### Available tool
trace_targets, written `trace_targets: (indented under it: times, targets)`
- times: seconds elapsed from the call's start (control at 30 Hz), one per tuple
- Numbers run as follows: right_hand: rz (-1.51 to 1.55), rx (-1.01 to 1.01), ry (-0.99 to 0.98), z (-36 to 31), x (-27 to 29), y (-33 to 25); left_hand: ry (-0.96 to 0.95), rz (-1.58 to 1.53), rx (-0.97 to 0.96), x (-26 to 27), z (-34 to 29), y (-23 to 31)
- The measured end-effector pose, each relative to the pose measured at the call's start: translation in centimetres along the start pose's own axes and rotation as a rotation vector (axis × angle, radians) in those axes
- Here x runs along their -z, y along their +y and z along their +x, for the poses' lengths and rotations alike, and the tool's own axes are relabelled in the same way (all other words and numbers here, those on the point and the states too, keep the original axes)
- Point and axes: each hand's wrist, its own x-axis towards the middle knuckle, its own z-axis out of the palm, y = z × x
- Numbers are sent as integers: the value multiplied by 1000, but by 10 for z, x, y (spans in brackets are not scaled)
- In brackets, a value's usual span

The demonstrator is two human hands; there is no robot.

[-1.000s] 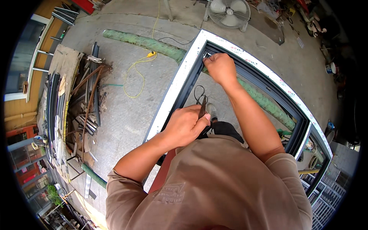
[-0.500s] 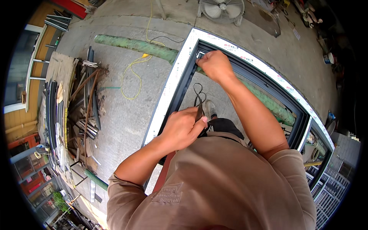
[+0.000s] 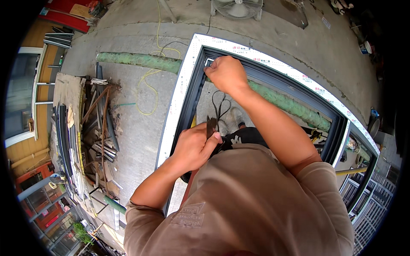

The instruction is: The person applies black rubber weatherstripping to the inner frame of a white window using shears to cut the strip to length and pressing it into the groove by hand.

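A large dark-grey window frame, its outer faces covered by printed white film, lies flat in front of me. My right hand is closed in a pinch at its inner far-left corner. Beside those fingertips shows a small pale bent piece; whether they grip it I cannot tell. Closer to my body, my left hand is closed around a dark flat strip that sticks up past the thumb. Black cord-like loops show just beyond it, inside the frame opening. Whether loops and strip are joined is unclear.
Green pipes run under and beside the frame. A yellow cable curls on the concrete floor to the left. Scrap profiles and boards are piled further left. A floor fan stands at the far side.
My view has shifted, so the frame and both hands appear further left. The right hand stays at the corner, and the strip in the left hand now shows more upright.
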Motion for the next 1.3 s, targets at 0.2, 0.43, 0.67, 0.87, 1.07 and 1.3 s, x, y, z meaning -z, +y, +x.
trace_targets:
  times: [0.2, 0.43, 0.67, 0.87, 1.07, 1.3]
  targets:
    - [-13, 58, 124, -2, -6, 2, 31, 32, 63, 2, 1, 2]
    - [87, 349, 322, -33, -16, 22, 55, 23, 10, 1, 1, -2]
    - [-318, 561, 379, -43, -22, 31, 40, 60, 73, 2, 1, 2]
    - [-303, 599, 333, -36, -15, 33, 56, 20, 108, 0, 6, 2]
    - [-194, 654, 350, -33, -16, 41, 12, 104, 65, -13, 13, 9]
    - [-260, 617, 276, -32, -16, 38, -44, 141, 56, -23, 44, 14]
